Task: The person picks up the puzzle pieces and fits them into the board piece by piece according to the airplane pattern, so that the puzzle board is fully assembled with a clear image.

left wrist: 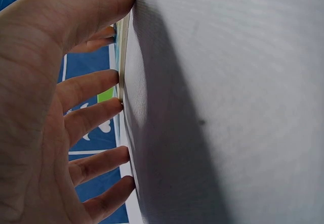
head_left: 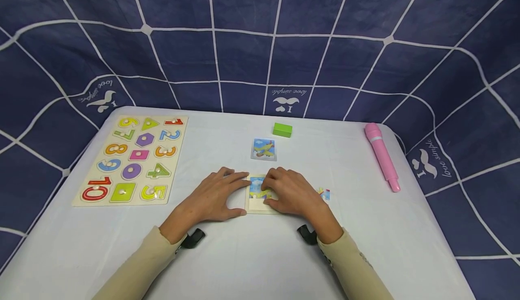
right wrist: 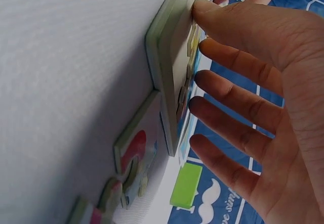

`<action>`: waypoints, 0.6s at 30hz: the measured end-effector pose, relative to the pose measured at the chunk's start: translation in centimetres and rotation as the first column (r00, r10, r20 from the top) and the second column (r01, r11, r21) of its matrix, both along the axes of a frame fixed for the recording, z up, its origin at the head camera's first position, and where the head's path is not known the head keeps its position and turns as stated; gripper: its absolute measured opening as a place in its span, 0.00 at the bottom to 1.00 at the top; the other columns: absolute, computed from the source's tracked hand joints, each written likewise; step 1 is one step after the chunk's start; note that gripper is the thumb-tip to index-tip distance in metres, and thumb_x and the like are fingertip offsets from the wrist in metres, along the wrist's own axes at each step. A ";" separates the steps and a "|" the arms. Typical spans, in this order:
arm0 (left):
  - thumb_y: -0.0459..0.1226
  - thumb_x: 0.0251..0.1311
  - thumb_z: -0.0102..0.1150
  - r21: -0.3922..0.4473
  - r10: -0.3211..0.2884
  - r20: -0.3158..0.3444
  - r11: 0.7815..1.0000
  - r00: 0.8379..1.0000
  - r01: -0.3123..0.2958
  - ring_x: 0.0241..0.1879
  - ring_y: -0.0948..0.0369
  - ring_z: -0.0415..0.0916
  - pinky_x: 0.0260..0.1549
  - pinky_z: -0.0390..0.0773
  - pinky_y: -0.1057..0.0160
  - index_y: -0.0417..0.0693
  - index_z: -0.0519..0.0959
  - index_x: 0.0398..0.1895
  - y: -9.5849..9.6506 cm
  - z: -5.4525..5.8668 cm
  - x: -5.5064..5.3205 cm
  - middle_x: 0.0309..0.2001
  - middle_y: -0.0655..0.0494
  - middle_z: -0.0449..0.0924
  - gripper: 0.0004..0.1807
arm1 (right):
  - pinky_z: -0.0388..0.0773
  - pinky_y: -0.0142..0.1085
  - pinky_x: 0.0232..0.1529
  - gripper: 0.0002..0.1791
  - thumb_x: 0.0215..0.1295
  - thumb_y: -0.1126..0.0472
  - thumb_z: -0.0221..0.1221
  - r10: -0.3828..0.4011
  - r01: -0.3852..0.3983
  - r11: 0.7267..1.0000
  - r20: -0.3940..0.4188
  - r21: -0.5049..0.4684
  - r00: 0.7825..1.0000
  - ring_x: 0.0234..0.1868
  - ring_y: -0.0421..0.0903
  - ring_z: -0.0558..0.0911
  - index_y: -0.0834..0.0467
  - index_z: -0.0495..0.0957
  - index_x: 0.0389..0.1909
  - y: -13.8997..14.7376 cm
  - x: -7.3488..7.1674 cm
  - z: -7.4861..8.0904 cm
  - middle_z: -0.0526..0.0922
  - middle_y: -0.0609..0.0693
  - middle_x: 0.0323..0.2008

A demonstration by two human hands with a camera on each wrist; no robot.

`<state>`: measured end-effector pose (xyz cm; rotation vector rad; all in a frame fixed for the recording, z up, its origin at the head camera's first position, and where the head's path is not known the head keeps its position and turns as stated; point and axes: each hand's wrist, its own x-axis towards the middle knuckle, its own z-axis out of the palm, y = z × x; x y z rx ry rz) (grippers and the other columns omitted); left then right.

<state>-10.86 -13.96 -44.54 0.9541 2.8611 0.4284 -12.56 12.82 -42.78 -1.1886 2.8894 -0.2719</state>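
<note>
A small wooden jigsaw board [head_left: 259, 206] lies on the table between the hands, some blue and yellow picture pieces [head_left: 256, 187] set in it and its near strip bare. My left hand [head_left: 215, 196] is spread at the board's left side, with thumb and fingertips right at the rim. Over the board's right half, my right hand [head_left: 293, 192] rests its fingertips on the pieces, and its thumb [right wrist: 217, 14] touches the bare strip. That hand hides much of the picture. Loose jigsaw pieces [right wrist: 136, 145] lie on the cloth just right of the board.
Behind the board sit a small airplane picture [head_left: 264, 149] and a green block [head_left: 282, 130]. A number-and-shape puzzle board [head_left: 140, 169] covers the table's left side. At the right lies a pink toy microphone [head_left: 383, 157]. Dark blue checked fabric [head_left: 243, 56] hangs behind the white table.
</note>
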 end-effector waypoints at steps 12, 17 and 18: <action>0.63 0.58 0.74 0.003 0.003 0.001 1.000 1.000 -0.003 0.73 0.52 0.67 0.66 0.74 0.42 0.62 0.76 0.76 0.0 -0.1 0.0 0.79 0.61 0.69 0.44 | 0.82 0.44 0.57 0.17 0.64 0.47 0.76 0.000 0.000 1.000 0.010 -0.014 1.000 0.55 0.45 0.83 0.47 0.90 0.51 0.4 0.1 -0.2 0.84 0.44 0.51; 0.64 0.58 0.74 -0.005 0.003 0.000 1.000 1.000 -0.003 0.73 0.53 0.66 0.66 0.74 0.42 0.62 0.76 0.77 0.0 -0.1 0.0 0.80 0.61 0.69 0.44 | 0.82 0.44 0.56 0.19 0.65 0.46 0.75 -0.024 0.025 0.999 0.019 -0.024 1.000 0.55 0.45 0.83 0.47 0.89 0.54 0.9 0.1 0.1 0.84 0.44 0.52; 0.64 0.58 0.74 -0.005 0.004 0.001 1.000 1.000 -0.004 0.73 0.53 0.66 0.66 0.73 0.42 0.62 0.76 0.77 0.0 0.0 0.0 0.80 0.61 0.69 0.44 | 0.82 0.44 0.56 0.19 0.65 0.46 0.75 -0.029 0.030 0.999 0.019 -0.026 0.999 0.54 0.45 0.83 0.48 0.89 0.54 1.0 0.2 0.2 0.84 0.44 0.52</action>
